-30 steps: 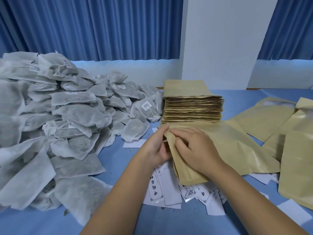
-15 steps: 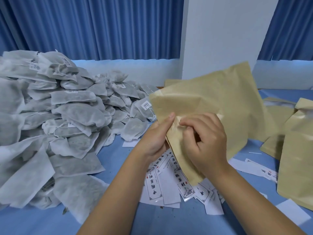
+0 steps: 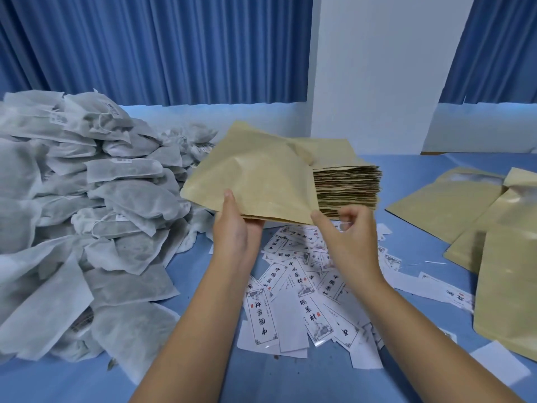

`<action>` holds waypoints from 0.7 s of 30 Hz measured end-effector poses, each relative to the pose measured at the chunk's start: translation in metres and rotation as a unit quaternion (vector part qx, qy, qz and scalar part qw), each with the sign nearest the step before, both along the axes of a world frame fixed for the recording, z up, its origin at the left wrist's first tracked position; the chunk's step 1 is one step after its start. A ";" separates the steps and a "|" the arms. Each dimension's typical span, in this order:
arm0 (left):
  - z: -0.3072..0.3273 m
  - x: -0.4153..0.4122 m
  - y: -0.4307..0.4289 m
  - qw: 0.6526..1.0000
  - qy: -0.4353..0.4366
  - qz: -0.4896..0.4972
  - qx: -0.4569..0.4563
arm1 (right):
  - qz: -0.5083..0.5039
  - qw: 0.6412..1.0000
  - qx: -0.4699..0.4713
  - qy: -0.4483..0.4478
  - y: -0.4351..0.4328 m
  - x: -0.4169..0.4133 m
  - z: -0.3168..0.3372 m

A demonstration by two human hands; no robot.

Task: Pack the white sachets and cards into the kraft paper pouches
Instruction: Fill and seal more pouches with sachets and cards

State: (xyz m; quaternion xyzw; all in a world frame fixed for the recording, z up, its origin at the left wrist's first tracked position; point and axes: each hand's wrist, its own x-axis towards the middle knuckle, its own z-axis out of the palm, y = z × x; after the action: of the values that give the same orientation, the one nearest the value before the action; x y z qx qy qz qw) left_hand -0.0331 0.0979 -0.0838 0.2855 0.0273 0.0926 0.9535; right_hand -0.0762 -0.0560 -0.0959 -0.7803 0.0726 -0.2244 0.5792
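Gripping the near edge of a single kraft paper pouch [image 3: 255, 175], the left hand [image 3: 232, 231] lays its thumb flat on the upper face and curls its fingers underneath. The palm is turned inward and the forearm reaches up from the lower edge of the view. The pouch is held clear of the blue table cover [image 3: 189, 373], roughly level, with its far end tilted up to the left. It partly covers the stack of kraft paper pouches [image 3: 348, 187] behind it. The right hand [image 3: 348, 239] is raised at the pouch's near right corner. Its thumb tip meets that corner and the other fingers are curled loosely to the right of it. Whether this hand actually pinches the pouch cannot be determined. Directly below both hands, the printed cards [image 3: 302, 286] lie scattered and overlapping on the table cover, some face up and some face down. The white sachets [image 3: 87, 199] form a large heap along the left side, reaching from the near edge to the blue curtain [image 3: 145, 48]. Further kraft pouches [image 3: 508, 271] lie flat and overlapping at the right edge. A white pillar [image 3: 377, 68] stands behind the stack.
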 end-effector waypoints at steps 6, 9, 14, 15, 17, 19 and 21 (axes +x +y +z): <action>-0.002 -0.003 -0.006 1.000 0.003 -0.025 0.006 | 0.174 0.944 0.211 0.185 0.002 0.004 0.006; -0.002 -0.006 -0.008 1.000 0.014 -0.018 0.018 | 0.189 0.940 0.233 0.163 -0.001 0.003 0.008; -0.001 -0.010 -0.008 0.994 0.078 -0.012 0.078 | 0.229 0.922 0.277 0.142 -0.007 0.004 0.009; -0.002 -0.011 -0.008 0.990 0.087 -0.023 0.112 | 0.233 0.920 0.285 0.135 -0.007 0.004 0.009; -0.003 -0.012 -0.011 0.978 0.092 -0.049 0.180 | 0.229 0.920 0.296 0.119 -0.009 0.006 0.010; -0.004 -0.013 -0.014 0.967 0.088 -0.085 0.225 | 0.216 0.925 0.295 0.108 -0.011 0.007 0.011; -0.005 -0.015 -0.016 0.959 0.079 -0.159 0.219 | 0.199 0.936 0.275 0.096 -0.009 0.007 0.009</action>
State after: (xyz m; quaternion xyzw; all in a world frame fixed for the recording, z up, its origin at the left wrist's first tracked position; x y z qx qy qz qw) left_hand -0.0479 0.0819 -0.0890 0.4946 0.0363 -0.0794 0.8647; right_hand -0.0688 -0.0653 -0.0873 -0.6072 0.0302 -0.0002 0.7940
